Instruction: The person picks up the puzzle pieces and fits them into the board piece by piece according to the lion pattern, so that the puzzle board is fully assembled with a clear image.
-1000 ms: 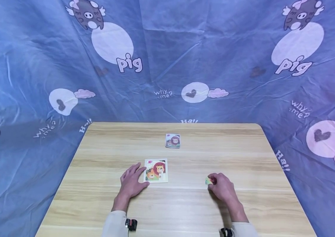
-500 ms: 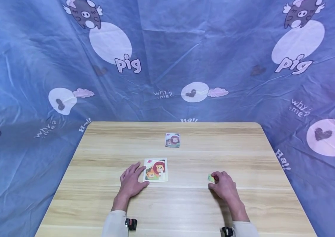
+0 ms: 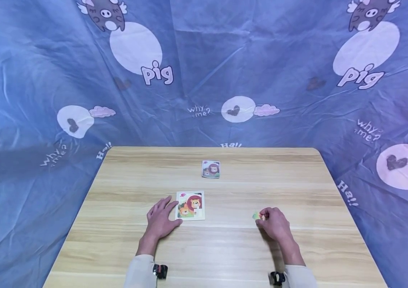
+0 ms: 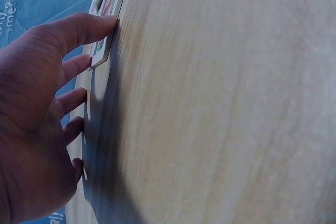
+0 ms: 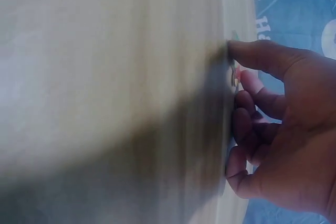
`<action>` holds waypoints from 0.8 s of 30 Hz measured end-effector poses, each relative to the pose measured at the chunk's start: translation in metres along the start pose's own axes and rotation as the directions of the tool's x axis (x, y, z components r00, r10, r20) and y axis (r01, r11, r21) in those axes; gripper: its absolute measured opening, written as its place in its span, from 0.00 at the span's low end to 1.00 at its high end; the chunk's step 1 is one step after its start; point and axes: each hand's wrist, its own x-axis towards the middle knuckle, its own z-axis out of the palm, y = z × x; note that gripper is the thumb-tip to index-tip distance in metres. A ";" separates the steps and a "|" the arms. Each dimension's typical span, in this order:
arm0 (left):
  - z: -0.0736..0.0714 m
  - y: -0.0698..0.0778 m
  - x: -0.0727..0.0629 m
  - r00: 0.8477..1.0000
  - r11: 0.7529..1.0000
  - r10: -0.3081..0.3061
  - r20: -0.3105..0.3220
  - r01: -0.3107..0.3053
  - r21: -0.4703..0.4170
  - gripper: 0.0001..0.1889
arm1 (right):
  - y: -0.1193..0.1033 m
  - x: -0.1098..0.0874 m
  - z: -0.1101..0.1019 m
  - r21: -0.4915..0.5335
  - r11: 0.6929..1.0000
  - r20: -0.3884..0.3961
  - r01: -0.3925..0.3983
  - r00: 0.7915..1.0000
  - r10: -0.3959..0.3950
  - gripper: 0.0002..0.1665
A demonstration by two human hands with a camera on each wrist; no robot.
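A jigsaw puzzle board (image 3: 203, 216) with a light border lies on the wooden table, picturing a lion and a smaller orange animal. A pale gap shows at its lower right. My left hand (image 3: 160, 219) rests at its left side, thumb and index finger touching the edges near the lower-left corner. In the left wrist view the thumb (image 4: 86, 29) lies against the board's edge. Off to the right, my right hand (image 3: 275, 224) pinches a small puzzle piece (image 3: 256, 215), green with some red, at the table surface. The fingers hide part of that piece.
A picture card (image 3: 211, 169) with the same lion scene lies farther back on the table (image 3: 225, 256). Blue printed cloth (image 3: 204, 72) hangs behind and along both sides of the table.
My right hand has shifted slightly right and away from me, and the puzzle piece in its fingers has turned. My left hand and the puzzle board stay put.
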 end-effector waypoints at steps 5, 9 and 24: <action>0.001 0.000 0.000 1.000 1.000 0.003 0.000 -0.003 0.004 0.36 | -0.003 0.002 0.002 0.029 0.999 0.007 0.020 1.000 -0.020 0.14; 0.001 0.000 0.001 1.000 1.000 0.002 -0.002 -0.002 0.004 0.36 | -0.006 0.001 0.007 0.063 0.995 -0.039 0.082 0.996 -0.080 0.11; 0.001 0.000 0.000 1.000 1.000 -0.007 -0.001 0.007 0.007 0.36 | -0.019 -0.001 0.017 0.164 0.939 -0.140 0.302 0.949 -0.281 0.05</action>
